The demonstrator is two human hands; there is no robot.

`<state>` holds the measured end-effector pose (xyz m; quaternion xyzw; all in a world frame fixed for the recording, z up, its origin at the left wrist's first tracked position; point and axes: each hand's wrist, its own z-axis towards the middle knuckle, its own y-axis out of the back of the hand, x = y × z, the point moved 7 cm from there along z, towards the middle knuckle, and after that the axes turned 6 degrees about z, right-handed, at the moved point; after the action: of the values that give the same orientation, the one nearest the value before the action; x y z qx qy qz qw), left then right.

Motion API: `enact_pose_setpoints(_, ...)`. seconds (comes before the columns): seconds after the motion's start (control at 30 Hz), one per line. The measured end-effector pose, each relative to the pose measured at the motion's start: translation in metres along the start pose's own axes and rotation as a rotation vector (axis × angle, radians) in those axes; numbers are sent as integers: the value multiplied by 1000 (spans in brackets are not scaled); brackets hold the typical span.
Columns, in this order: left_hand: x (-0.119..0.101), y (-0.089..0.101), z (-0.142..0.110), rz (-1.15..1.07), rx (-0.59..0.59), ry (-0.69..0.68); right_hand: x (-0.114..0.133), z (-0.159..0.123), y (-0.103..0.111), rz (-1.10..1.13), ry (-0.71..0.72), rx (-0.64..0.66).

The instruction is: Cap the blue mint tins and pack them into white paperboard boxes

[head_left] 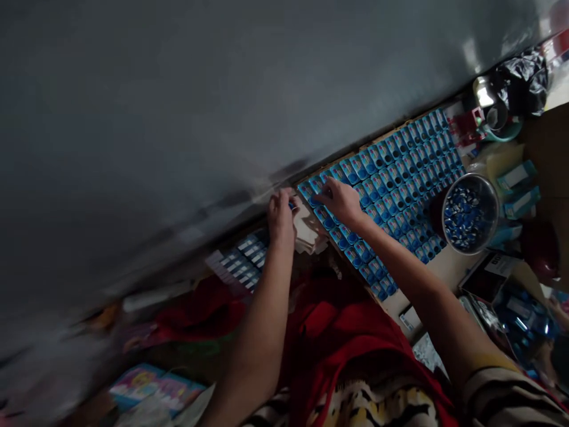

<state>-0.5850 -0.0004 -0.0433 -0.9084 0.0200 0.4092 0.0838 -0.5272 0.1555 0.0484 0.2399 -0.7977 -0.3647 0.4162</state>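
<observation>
My left hand (281,218) is curled beside the left end of a board with rows of small blue trays (382,181). A small blue piece (292,206) shows at its fingertips. Just to the right, my right hand (341,200) hovers over or touches the nearest trays at that end, fingers bent together; what they hold, if anything, is hidden. Many trays have a round recess, some with a dark spot inside. Between my hands lies a pale, crumpled paper-like stack (306,231).
A clear round tub (495,214) of small blue-and-white pieces stands at the board's right. Blue boxes (521,201) and a black plastic bag (524,83) are beyond it. A grey wall (178,107) runs along the back. Blue-and-white packs (243,261) lie left of my left forearm.
</observation>
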Motion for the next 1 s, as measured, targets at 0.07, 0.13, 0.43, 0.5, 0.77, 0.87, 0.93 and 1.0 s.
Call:
enact_pose_setpoints(0.07, 2, -3, -18, -58, -18, -9, 0, -22, 3, 114, 75, -41)
enact_pose_setpoints(0.13, 13, -26, -38, -108, 103, 88, 0, -39, 0, 187, 151, -25)
enact_pose_setpoints(0.43, 41, -137, -77, -33, 337, 186, -68, -62, 13, 331, -110, -176)
enact_pose_setpoints(0.5, 42, -159, -90, -23, 413, 217, -83, -73, 30, 333, -159, -207)
enact_pose_setpoints(0.77, 47, -306, -198, 271, 872, -63, -249, -205, 172, 35, -548, -470)
enact_pose_setpoints(0.87, 92, -384, -222, 530, 955, -2, -336, -247, 201, -112, -748, -466)
enact_pose_setpoints(0.93, 120, -421, -217, 738, 842, -12, -379, -250, 200, -173, -831, -402)
enact_pose_setpoints(1.0, 140, -447, -208, 802, 776, -13, -400, -236, 190, -204, -834, -351)
